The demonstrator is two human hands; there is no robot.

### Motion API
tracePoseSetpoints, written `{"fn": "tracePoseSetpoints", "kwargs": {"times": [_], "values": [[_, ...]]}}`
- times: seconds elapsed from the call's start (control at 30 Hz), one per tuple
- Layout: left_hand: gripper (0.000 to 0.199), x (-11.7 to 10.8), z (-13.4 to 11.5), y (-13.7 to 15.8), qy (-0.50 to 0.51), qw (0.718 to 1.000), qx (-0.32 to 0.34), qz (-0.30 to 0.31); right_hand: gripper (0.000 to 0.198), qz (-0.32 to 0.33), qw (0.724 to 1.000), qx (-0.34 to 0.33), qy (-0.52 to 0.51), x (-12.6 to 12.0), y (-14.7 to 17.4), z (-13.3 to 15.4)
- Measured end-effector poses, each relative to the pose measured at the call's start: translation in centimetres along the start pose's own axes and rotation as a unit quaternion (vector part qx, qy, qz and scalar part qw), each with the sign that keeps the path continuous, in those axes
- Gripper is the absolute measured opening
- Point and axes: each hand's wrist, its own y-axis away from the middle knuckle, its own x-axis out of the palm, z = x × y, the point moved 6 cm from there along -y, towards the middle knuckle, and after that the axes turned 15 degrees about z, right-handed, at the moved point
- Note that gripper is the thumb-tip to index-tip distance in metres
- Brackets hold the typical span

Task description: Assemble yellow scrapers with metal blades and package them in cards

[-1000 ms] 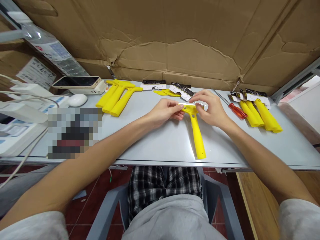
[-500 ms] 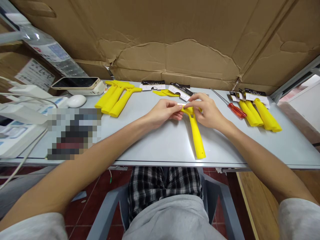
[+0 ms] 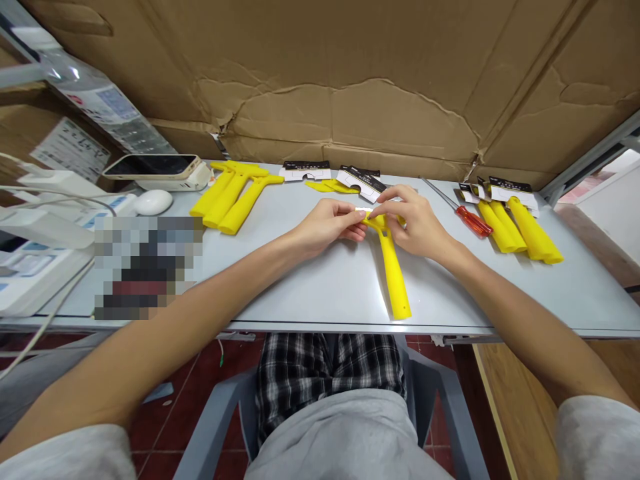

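Note:
A yellow T-shaped scraper (image 3: 394,277) lies on the table in front of me, its handle pointing toward the near edge. My left hand (image 3: 333,227) is closed, thumb and fingers pinching the left end of its head, where a thin white strip shows along the top. From the other side, my right hand (image 3: 413,223) grips the head, with the index finger bent over onto it near the left thumb. My fingers cover much of the head. Just behind the hands lie black-and-white cards (image 3: 363,183) and flat yellow pieces (image 3: 333,186).
Several yellow T-shaped scrapers (image 3: 235,197) lie left. A red-handled screwdriver (image 3: 473,220) and carded yellow scrapers (image 3: 530,230) lie right. A phone (image 3: 153,165), a white mouse (image 3: 154,202), a power strip (image 3: 30,267) and a bottle (image 3: 107,100) occupy the left end. Cardboard (image 3: 350,113) stands behind.

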Motion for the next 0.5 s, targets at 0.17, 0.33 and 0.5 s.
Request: {"fn": "tracePoseSetpoints", "kwargs": {"times": [0.17, 0.33, 0.5], "values": [[0.020, -0.13, 0.16, -0.07, -0.006, 1.000, 0.001, 0.003, 0.043, -0.002, 1.000, 0.000, 0.002, 0.06, 0.02, -0.02], [0.021, -0.16, 0.12, -0.04, -0.010, 1.000, -0.002, 0.003, 0.041, -0.001, 1.000, -0.001, 0.003, 0.02, 0.04, 0.14], [0.022, -0.07, -0.02, -0.02, -0.012, 1.000, 0.001, 0.005, 0.046, 0.002, 1.000, -0.006, 0.020, 0.22, 0.01, -0.02]]}}
